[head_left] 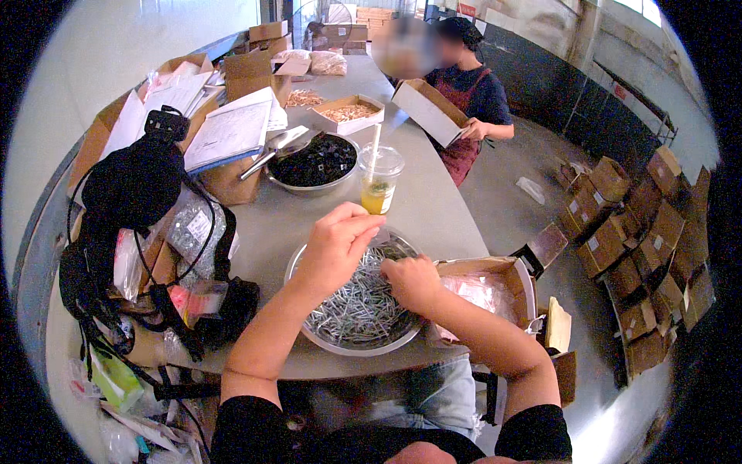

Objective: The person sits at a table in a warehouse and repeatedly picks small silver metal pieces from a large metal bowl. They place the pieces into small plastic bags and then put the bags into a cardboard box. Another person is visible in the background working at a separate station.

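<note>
A wide metal bowl [363, 349] full of thin silvery metal pieces [352, 309], like screws or nails, stands at the table's near edge. Above its far left part is my left hand [334, 246], thumb and fingertips pinched together; whatever they hold is too small to see. My right hand [413, 283] rests at the bowl's right side, fingers curled down against the metal pieces. What lies within those fingers is hidden. Just beyond my left fingertips stands a clear plastic cup [379, 182] with a straw and yellow drink.
A bowl of black parts [313, 162] sits farther back, near a tray of copper-coloured pieces [348, 113]. On the right is a box of clear bags [483, 294]. A black bag [127, 189] and papers [232, 131] crowd the left. Across the table a person holds an open carton [429, 112].
</note>
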{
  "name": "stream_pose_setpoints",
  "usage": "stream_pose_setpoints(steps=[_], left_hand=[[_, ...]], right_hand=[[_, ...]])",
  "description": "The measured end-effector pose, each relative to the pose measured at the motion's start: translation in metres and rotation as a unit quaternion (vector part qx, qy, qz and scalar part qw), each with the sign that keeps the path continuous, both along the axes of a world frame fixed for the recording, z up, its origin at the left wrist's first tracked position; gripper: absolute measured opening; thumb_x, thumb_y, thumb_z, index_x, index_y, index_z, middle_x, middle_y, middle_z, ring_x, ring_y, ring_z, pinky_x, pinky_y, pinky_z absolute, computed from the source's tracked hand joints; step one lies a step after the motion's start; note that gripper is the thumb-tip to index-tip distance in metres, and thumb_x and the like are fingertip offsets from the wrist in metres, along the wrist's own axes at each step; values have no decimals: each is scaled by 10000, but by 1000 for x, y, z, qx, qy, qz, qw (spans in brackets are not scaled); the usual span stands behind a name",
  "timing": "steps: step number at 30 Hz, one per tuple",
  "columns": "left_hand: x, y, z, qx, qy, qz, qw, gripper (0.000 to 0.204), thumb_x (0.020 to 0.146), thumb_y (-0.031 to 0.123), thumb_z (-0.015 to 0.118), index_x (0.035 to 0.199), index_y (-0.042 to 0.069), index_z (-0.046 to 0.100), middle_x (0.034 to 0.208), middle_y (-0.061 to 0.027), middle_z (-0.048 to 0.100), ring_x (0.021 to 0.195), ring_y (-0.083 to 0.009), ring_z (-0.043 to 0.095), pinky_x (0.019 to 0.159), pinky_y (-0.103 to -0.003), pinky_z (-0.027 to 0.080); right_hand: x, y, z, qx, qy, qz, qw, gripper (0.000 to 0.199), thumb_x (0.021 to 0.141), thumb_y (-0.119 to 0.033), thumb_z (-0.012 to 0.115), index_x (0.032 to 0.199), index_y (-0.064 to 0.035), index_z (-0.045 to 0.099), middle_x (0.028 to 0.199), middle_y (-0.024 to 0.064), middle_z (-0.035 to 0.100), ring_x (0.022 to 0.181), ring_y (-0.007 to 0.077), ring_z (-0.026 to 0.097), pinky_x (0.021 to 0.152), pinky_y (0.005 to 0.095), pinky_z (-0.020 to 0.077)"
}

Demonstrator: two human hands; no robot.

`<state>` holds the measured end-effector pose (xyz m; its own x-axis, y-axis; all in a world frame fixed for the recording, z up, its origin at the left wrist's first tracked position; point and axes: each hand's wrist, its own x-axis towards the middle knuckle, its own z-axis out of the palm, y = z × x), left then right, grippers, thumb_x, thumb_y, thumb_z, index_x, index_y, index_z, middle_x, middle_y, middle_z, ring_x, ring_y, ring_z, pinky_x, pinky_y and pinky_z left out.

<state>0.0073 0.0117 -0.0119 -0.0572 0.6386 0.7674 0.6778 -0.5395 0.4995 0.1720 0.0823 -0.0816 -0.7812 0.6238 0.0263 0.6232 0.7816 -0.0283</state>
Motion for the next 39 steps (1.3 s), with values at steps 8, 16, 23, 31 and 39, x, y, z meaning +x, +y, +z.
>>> stream_pose_setpoints(steps=[8,16,23,31,39], left_hand=[[-1,-11,9,-177,-45,-16,983,113,780,104,747,820,11,697,722,-79,633,636,-168,604,596,-284,480],[1,1,-14,-224,-115,-198,947,175,727,114,794,772,-5,674,896,-89,673,756,-124,622,646,-275,482],[15,-6,-8,-402,-114,-313,853,270,761,145,804,935,17,642,874,-16,647,798,-77,574,700,-257,475],[15,-4,-29,-437,-179,-468,747,376,846,279,739,1074,28,576,964,-4,579,901,-95,524,817,-272,443],[26,-6,-27,-376,-179,-482,771,434,824,351,751,1065,76,517,879,22,496,838,-97,494,765,-264,425]], right_hand=[[8,-1,30,-75,25,-10,997,203,788,-134,622,984,-88,649,854,126,703,805,311,692,741,450,529],[60,7,65,-353,437,13,827,181,809,-45,686,987,-38,650,885,43,667,832,138,630,752,296,516],[57,-20,84,-309,468,116,820,197,798,-38,707,987,-42,651,908,51,663,840,143,617,783,294,500],[54,-32,101,-272,381,134,873,194,796,-41,729,969,-49,641,908,30,655,794,116,589,734,280,478],[53,-34,107,-256,405,153,864,220,798,-101,722,1007,-71,662,920,99,673,870,211,652,788,343,520]])
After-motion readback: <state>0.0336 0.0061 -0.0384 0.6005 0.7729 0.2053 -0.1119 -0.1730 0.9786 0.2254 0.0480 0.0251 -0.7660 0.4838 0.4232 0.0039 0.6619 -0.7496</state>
